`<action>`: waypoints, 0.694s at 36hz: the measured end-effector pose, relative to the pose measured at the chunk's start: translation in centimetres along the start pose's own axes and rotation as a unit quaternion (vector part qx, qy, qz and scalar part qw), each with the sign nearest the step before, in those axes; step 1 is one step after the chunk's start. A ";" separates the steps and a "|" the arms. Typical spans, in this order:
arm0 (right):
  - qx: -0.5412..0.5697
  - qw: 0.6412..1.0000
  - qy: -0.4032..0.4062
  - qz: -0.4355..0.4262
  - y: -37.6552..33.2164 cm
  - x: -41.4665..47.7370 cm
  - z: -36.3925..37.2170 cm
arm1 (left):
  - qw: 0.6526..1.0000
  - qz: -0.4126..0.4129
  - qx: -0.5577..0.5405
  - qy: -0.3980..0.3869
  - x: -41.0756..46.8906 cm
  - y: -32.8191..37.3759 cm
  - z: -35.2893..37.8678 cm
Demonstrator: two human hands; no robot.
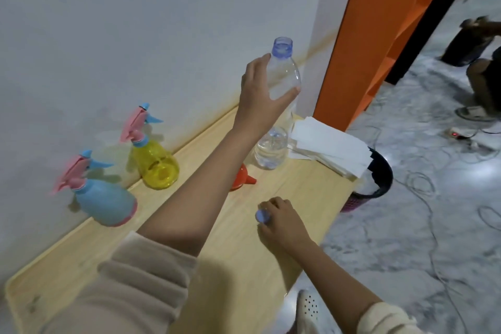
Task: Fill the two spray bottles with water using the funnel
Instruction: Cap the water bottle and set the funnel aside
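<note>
A clear plastic water bottle [272,149] stands upright on the wooden table [189,238], its neck uncapped and a little water at the bottom. My left hand [260,89] grips its upper part. My right hand [282,221] rests on the table, holding the bottle's pale blue cap [262,216]. An orange funnel [242,177] lies on its side behind my left forearm, partly hidden. By the wall stand a yellow spray bottle [156,164] and a blue spray bottle [104,203], both with pink and blue trigger heads on.
A stack of white paper towels [329,146] lies at the table's far right corner. A dark waste basket [375,184] stands beside the table. Cables [423,198] run over the marble floor. A person crouches at the far right.
</note>
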State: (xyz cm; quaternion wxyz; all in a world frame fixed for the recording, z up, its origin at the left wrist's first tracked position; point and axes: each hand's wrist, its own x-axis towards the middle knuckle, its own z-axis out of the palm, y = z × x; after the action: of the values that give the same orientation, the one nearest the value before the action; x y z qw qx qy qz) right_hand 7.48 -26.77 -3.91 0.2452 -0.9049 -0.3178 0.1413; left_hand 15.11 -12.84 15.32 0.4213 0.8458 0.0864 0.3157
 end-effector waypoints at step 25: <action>0.221 0.893 0.376 -0.108 -6.0 8.8 -24.0 | 0.997 -0.053 -0.034 0.040 -0.7 0.2 -0.4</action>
State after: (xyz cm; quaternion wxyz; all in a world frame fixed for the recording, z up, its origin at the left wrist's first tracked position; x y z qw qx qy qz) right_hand 21.01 -25.47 18.59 0.5538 -0.7731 -0.2581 -0.1704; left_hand 14.27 -12.99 15.34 0.4619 0.8122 0.1367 0.3291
